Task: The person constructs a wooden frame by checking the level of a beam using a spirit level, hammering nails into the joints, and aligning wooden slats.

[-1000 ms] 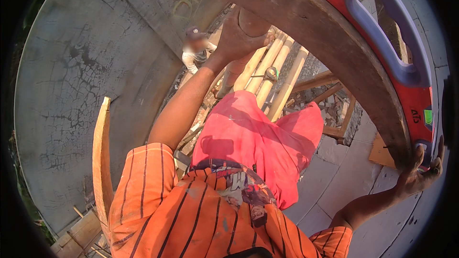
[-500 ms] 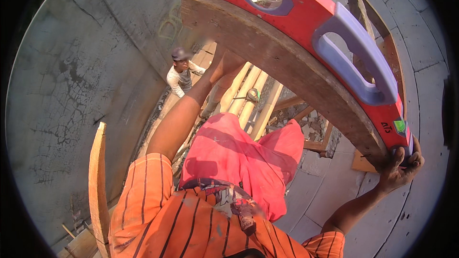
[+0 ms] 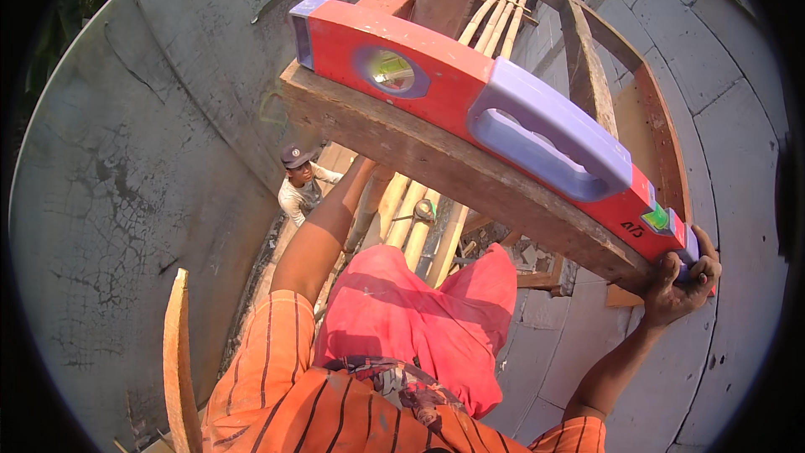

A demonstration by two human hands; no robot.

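Observation:
A red spirit level point(image 3: 335, 42) with a purple handle grip lies along the top of a rough wooden beam point(image 3: 453, 168), which slants down to the right. My right hand point(image 3: 681, 289) is closed around the right end of the level, its thumb on the near side, beside the beam's end. My left forearm point(image 3: 323, 235) reaches up beneath the beam's left part. The left hand is mostly hidden behind the wood, so its fingers do not show. A round vial point(image 3: 392, 71) and a green end vial point(image 3: 656, 218) show on the level.
A person in a cap point(image 3: 300, 189) stands below, left of my forearm. Bamboo poles point(image 3: 405, 216) run below my legs. A grey block wall point(image 3: 738, 201) rises on the right, a large grey panel point(image 3: 126, 201) on the left. Beyond the level are a wooden post point(image 3: 444, 0) and frame.
Level and beam now appear lower and further left in the view, showing more of the post and frame behind. The right hand still grips the level's end.

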